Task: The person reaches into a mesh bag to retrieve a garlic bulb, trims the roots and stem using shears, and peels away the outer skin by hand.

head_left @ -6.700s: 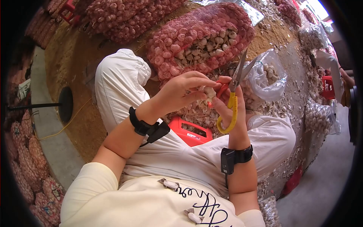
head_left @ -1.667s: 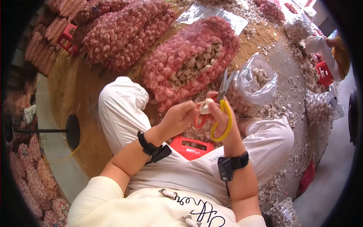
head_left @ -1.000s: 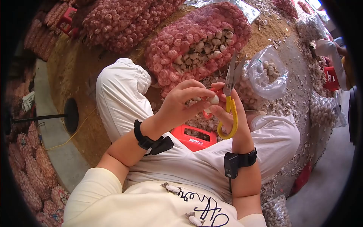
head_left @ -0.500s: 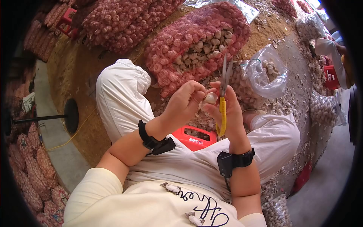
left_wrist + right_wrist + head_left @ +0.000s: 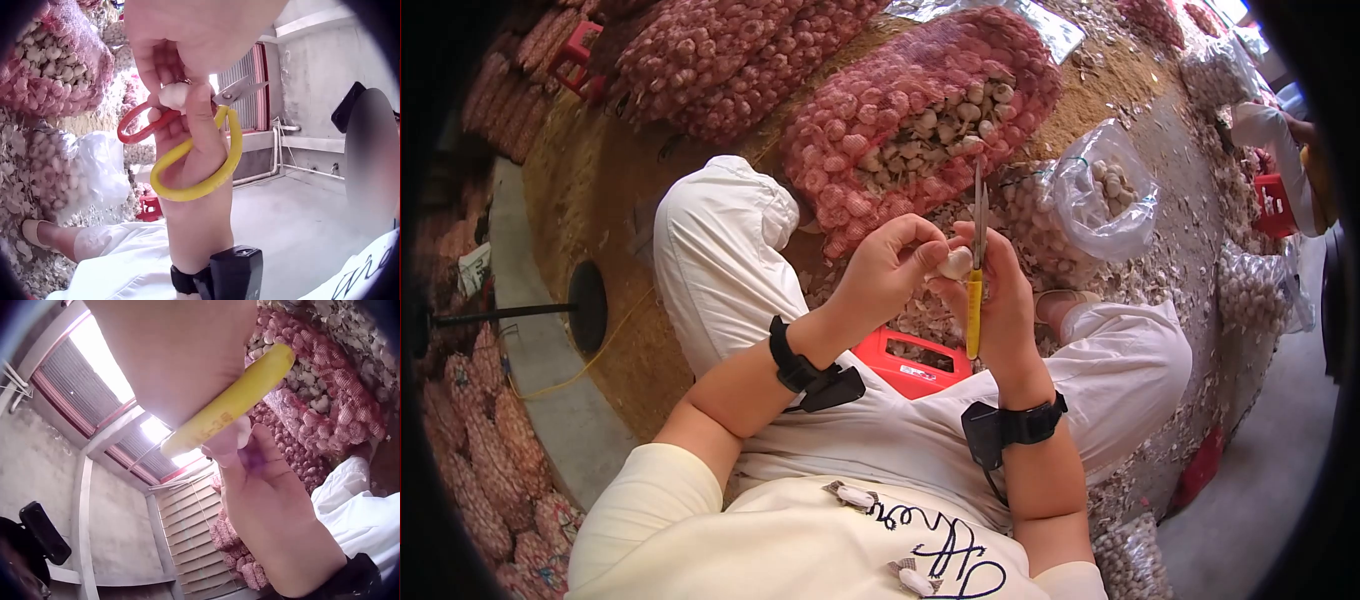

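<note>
In the head view, a whitish garlic bulb [image 5: 955, 263] sits between the two hands at the middle. The left hand [image 5: 892, 268] pinches its left side with curled thumb and fingers. The right hand [image 5: 1004, 290] holds a pair of scissors [image 5: 974, 300], seen nearly edge-on with the blades pointing away from the body. From the left wrist, the scissors' red and yellow loops [image 5: 199, 181] show around the right hand, whose thumb lies against the bulb [image 5: 174, 95]. In the right wrist view the yellow loop crosses in front of the bulb [image 5: 228, 447], partly hiding it.
An opened red mesh sack [image 5: 830, 140] of garlic lies ahead, with other full sacks [image 5: 700, 70] behind it. To the right stands a clear plastic bag [image 5: 1100, 235] of bulbs. A red stool [image 5: 910, 368] is between the legs, and garlic skins litter the floor.
Over the last second the right hand has rotated, turning the scissors from broadside to edge-on and swinging the blades left. The left hand's fingers have curled in closer at the bulb.
</note>
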The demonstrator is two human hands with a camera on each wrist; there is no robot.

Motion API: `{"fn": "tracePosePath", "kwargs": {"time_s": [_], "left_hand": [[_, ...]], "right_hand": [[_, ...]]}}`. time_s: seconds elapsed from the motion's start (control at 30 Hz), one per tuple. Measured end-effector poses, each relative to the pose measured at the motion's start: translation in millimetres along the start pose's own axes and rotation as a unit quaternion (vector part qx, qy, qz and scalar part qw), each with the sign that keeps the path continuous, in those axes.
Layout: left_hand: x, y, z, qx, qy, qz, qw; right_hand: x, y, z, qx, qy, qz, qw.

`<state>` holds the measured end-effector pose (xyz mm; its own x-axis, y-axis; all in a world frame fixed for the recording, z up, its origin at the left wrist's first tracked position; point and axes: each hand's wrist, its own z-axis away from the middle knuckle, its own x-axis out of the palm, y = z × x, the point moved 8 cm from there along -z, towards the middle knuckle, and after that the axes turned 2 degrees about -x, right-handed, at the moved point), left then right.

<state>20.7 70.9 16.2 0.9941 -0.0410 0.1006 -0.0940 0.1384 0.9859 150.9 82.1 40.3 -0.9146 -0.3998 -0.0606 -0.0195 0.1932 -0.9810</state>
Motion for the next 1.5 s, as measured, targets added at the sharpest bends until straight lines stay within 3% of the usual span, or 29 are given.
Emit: {"fn": "tracePosePath", "kwargs": {"time_s": [0.07, 0.13, 0.2, 0.23, 0.27, 0.37, 0.4, 0.7, 0.77, 0.87, 1.0, 1.07, 1.2, 1.37, 1.5], "left_hand": [[-0.8, 2.2, -0.3, 0.025, 0.01, -0.087, 0.996], [-3.2, 4.3, -0.6, 0.026, 0.011, -0.065, 0.997], [-7.7, 10.6, -0.7, 0.027, 0.01, -0.044, 0.999], [-6.1, 30.0, 1.4, 0.091, -0.008, -0.103, 0.99], [-1.5, 44.9, 4.8, 0.155, -0.028, -0.16, 0.974], [0.0, 53.2, 8.4, 0.192, -0.007, -0.232, 0.954], [0.0, 52.5, 8.0, 0.192, -0.007, -0.232, 0.954], [-1.3, 53.7, 10.2, 0.182, 0.052, -0.244, 0.951], [1.5, 56.6, 10.8, 0.216, 0.059, -0.308, 0.925], [-2.5, 43.4, 7.4, 0.161, 0.069, -0.269, 0.947], [-7.3, 52.5, 8.0, 0.189, 0.061, -0.229, 0.953], [2.5, 60.0, 10.4, 0.178, -0.014, -0.249, 0.952], [5.8, 53.9, 10.6, 0.182, -0.018, -0.211, 0.96], [4.9, 37.0, 10.8, 0.159, 0.019, -0.057, 0.985], [2.1, 39.8, 10.1, 0.143, 0.021, -0.081, 0.986]], "right_hand": [[-0.7, 3.3, 0.0, 0.014, 0.0, -0.019, 1.0], [-0.2, 5.8, -1.2, 0.027, 0.001, -0.038, 0.999], [-8.9, 5.9, -2.5, 0.023, 0.063, -0.069, 0.995], [-9.9, 4.6, -3.7, 0.022, 0.063, -0.069, 0.995], [-12.0, -6.4, -5.6, -0.027, 0.061, -0.009, 0.998], [-15.3, -22.5, -8.4, -0.108, 0.05, 0.118, 0.986], [-13.3, -28.1, -8.1, -0.14, 0.041, 0.185, 0.972], [-6.8, -33.3, -5.6, -0.154, 0.03, 0.181, 0.971], [-6.5, -37.8, -5.7, -0.152, 0.027, 0.186, 0.97], [-4.2, -38.3, -6.0, -0.15, 0.028, 0.17, 0.974], [-2.2, -35.1, -6.3, -0.16, 0.016, 0.145, 0.976], [-2.6, -37.9, -5.5, -0.157, 0.011, 0.162, 0.974], [-2.9, -34.6, -3.7, -0.148, 0.014, 0.196, 0.969], [-5.0, -31.6, -3.8, -0.148, 0.021, 0.207, 0.967], [-4.4, -33.9, -3.1, -0.142, 0.022, 0.2, 0.969]]}}
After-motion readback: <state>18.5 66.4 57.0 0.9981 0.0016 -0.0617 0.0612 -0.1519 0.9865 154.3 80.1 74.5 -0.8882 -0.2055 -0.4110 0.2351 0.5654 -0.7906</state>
